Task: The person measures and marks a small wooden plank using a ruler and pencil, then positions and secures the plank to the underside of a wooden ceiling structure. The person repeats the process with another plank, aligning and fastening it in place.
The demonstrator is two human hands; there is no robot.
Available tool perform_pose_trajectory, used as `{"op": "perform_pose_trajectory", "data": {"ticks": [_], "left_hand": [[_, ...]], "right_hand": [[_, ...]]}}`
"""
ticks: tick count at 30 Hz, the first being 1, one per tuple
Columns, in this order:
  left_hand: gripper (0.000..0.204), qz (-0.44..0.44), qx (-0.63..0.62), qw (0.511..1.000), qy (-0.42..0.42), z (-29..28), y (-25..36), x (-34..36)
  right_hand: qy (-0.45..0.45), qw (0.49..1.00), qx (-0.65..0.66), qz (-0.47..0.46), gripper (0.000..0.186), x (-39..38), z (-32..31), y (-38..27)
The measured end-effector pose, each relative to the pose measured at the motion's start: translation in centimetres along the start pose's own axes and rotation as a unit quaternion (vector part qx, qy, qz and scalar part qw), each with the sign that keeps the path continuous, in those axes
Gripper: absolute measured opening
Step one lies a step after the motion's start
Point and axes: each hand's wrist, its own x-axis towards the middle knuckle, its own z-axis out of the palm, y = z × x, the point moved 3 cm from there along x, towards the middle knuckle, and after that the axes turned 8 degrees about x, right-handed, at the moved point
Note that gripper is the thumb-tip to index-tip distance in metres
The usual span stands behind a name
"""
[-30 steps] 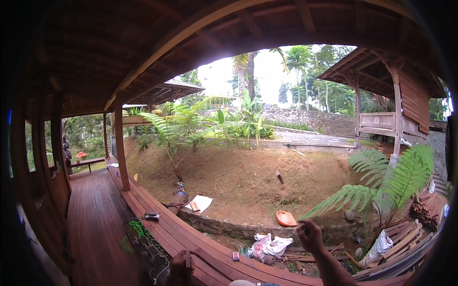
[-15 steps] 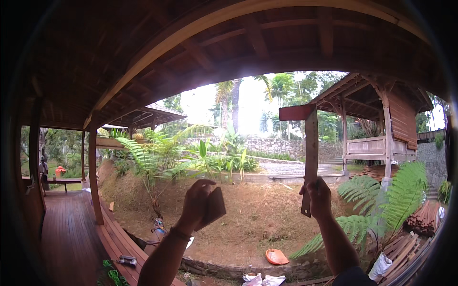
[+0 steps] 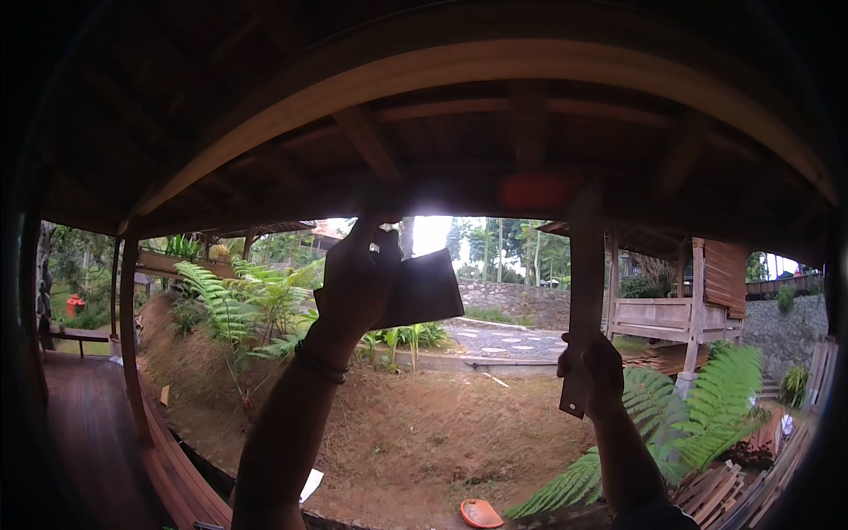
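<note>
- Two hands were raised against the roof, one thing in each.
- The left hand (image 3: 358, 278) was closed on one flat dark block (image 3: 422, 288), thumb and fingers clamped along its left edge; the block stood out to the right of the hand, tilted a little, in front of the bright sky.
- One dark band sat round the left wrist.
- The right hand (image 3: 594, 371) was wrapped tight around one long narrow plank (image 3: 585, 265), gripping near its lower end; the plank stood nearly upright, its top reaching up to the roof beam (image 3: 495, 75), where one reddish patch (image 3: 539, 190) showed, possibly a second piece of wood, though the backlight made that hard to tell.
- The block and the plank were well apart, not touching.
- Below, on the bare earth slope (image 3: 424, 442), lay one orange dish (image 3: 481, 513); whether it held anything could not be told.
- One white scrap (image 3: 310, 485) lay on the slope beside the left forearm.
- Two large ferns stood out: one (image 3: 238, 305) at left behind the left arm, one (image 3: 698, 415) at lower right beside the right forearm.
- One small wooden hut (image 3: 693, 296) stood at right, with a stone wall (image 3: 512, 302) behind the paved path.
- A stack of boards (image 3: 751, 481) lay at lower right; their count was unclear.
- A wooden deck (image 3: 84, 442) ran along the left edge.
</note>
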Motion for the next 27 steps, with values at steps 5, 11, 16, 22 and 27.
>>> {"op": "perform_pose_trajectory", "data": {"ticks": [5,11,16,22,27], "left_hand": [[0.041,0.221,0.082,0.969,0.074,-2.0,-0.9,7.6],[0.059,0.338,0.142,0.921,0.132,-2.9,-1.3,15.1],[0.054,0.394,0.187,0.891,0.127,-4.3,-0.2,18.1],[0.052,0.408,0.154,0.886,0.156,-3.6,1.1,17.5],[0.04,0.391,0.242,0.871,0.171,-4.3,3.3,20.4]], "right_hand": [[-0.046,0.995,0.04,-0.078,0.039,4.2,7.2,-0.9],[-0.035,0.99,-0.035,-0.133,0.039,11.4,14.7,-2.3],[-0.003,0.982,0.177,-0.067,0.033,11.7,17.4,-3.3],[-0.036,0.989,0.068,-0.128,0.03,15.4,17.4,-5.3],[-0.028,0.994,0.092,-0.042,0.03,23.0,19.2,-7.8]]}}
